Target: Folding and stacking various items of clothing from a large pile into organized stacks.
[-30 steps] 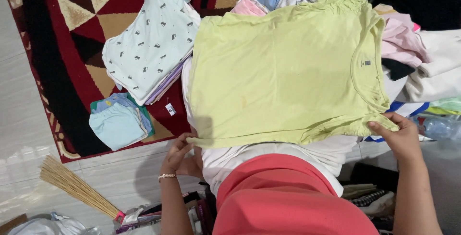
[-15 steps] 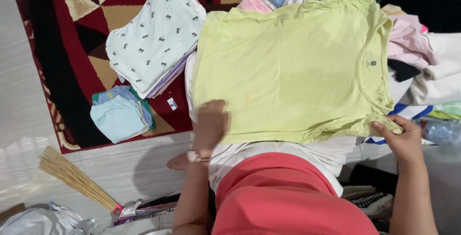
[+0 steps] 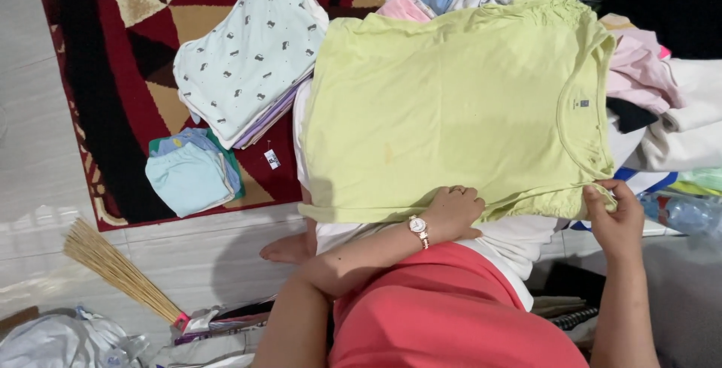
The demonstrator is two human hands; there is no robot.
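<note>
1. Pale tiled floor [image 3: 45,157] along the left and near edge; on it a red, black and tan patterned rug [image 3: 113,45] reaching to the top of the view.
2. On the rug: a folded stack topped by a pale mint printed garment [image 3: 244,52], and nearer, a smaller folded pile in light blue [image 3: 188,176] with a green edge; a small tag [image 3: 271,159] lying between the two.
3. On the tiles at lower left: a straw broom [image 3: 120,274], with crumpled plastic bags [image 3: 68,342] at the bottom corner.
4. Along the top and right: a loose heap of mixed laundry [image 3: 654,75] in pink, white, blue and dark cloth; a clear plastic bottle [image 3: 688,214] at the right edge.
5. Spread flat across the lap, over white cloth [image 3: 519,240] and a coral-red garment [image 3: 451,315]: a lime-green T-shirt [image 3: 451,105], neckline turned to the right, hem to the left.
6. Left hand [image 3: 451,214], wristwatch on the wrist, reaching across the body; fingers curled and closed over the near edge of the T-shirt about midway along it, gripping the fabric.
7. Right hand [image 3: 617,221] at the near right corner by the neckline, thumb and fingers pinched shut on the gathered sleeve edge of the T-shirt.
8. Bare foot [image 3: 289,248] showing on the tiles just below the rug's edge.
</note>
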